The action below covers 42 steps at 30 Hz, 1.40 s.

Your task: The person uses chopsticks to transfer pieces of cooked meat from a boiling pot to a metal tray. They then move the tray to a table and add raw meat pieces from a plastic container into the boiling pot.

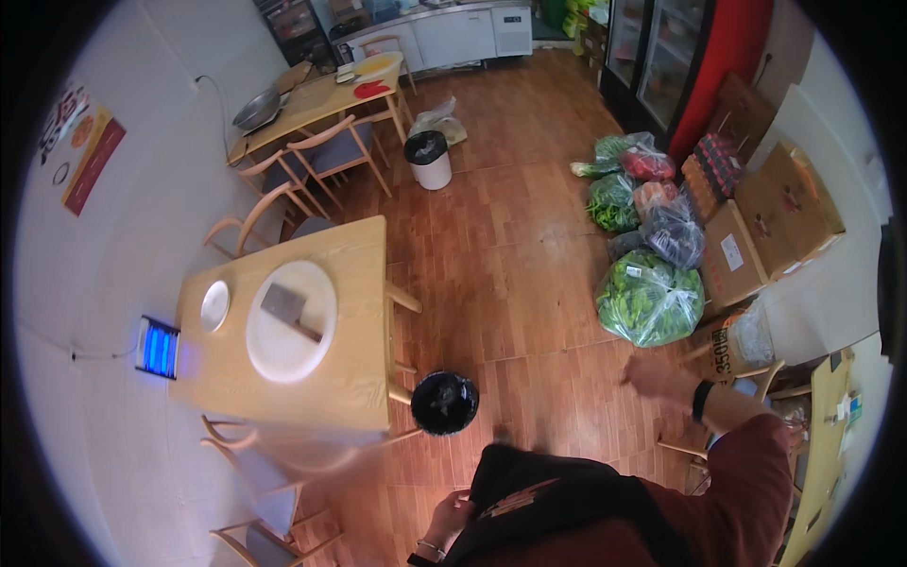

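My right hand (662,381), slightly blurred and with a black band at the wrist, reaches out over the wooden floor. No object shows in it, and how its fingers are set is unclear. Beyond it on the floor lies a large clear bag of green leafy vegetables (650,298), apart from the hand. My left hand (448,521) hangs low beside the edge of my black apron (545,489); whether it grips the cloth is hidden. To the left, a cleaver (289,308) rests on a round white cutting board (283,365) on a wooden table (354,262), beside a metal plate (215,306).
Black-lined trash bins (445,404) (430,166) stand along the tables. More bagged vegetables (613,202), egg trays (708,173) and cardboard boxes (786,205) line the right side near a red display fridge (726,64). Chairs (340,145) surround the tables. A blue-lit insect lamp (159,347) is at left.
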Each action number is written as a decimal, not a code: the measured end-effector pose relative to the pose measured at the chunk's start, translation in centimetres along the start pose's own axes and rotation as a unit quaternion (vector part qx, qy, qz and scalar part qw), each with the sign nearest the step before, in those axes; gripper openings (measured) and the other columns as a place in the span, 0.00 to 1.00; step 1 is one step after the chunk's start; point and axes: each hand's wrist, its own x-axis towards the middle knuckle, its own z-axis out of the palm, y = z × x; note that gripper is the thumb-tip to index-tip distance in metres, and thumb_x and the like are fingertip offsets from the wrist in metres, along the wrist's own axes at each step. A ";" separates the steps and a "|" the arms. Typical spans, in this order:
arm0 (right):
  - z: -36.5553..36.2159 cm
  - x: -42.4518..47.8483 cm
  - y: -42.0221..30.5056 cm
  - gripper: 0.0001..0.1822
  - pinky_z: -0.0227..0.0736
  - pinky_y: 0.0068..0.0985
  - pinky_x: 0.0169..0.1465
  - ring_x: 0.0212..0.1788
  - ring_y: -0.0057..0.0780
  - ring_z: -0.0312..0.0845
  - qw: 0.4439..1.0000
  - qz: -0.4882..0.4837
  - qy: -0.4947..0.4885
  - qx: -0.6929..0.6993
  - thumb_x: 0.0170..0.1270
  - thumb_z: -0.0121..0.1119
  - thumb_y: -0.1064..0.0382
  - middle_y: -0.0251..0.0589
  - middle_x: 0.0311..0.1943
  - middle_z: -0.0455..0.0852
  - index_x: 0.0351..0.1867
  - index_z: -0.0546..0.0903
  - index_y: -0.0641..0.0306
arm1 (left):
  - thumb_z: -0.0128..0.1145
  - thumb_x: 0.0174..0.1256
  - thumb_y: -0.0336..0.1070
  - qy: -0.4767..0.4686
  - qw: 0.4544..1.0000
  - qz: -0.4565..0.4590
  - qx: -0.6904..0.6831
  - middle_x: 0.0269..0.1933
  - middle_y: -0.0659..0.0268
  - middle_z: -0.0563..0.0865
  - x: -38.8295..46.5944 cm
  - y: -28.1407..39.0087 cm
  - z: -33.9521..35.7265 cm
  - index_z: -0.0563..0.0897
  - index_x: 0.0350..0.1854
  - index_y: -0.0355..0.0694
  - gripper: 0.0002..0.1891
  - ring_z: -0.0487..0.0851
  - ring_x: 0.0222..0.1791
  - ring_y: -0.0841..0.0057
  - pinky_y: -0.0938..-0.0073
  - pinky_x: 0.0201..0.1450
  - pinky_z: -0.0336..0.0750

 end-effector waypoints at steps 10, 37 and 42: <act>-13.4 5.1 23.8 0.11 0.76 0.39 0.44 0.43 0.46 0.83 0.917 0.371 0.066 0.131 0.72 0.55 0.58 0.50 0.39 0.86 0.39 0.83 0.61 | 0.51 0.68 0.43 -0.032 0.975 0.058 0.211 0.49 0.46 0.88 24.5 22.5 -4.1 0.85 0.54 0.39 0.20 0.85 0.55 0.50 0.57 0.58 0.79; -62.1 81.5 70.7 0.09 0.77 0.47 0.44 0.42 0.55 0.83 0.968 -0.070 0.196 0.140 0.63 0.57 0.66 0.50 0.38 0.86 0.44 0.79 0.57 | 0.56 0.72 0.40 -0.017 0.990 -0.095 -0.103 0.36 0.59 0.89 80.3 76.8 -19.0 0.86 0.35 0.41 0.11 0.87 0.30 0.68 0.63 0.34 0.84; -63.4 86.2 78.1 0.13 0.79 0.46 0.46 0.42 0.56 0.85 0.991 0.005 -0.015 0.129 0.67 0.59 0.53 0.52 0.40 0.88 0.45 0.84 0.57 | 0.54 0.74 0.42 0.081 0.954 -0.130 -0.259 0.36 0.56 0.87 96.4 90.6 -24.4 0.84 0.47 0.38 0.13 0.88 0.35 0.65 0.62 0.34 0.83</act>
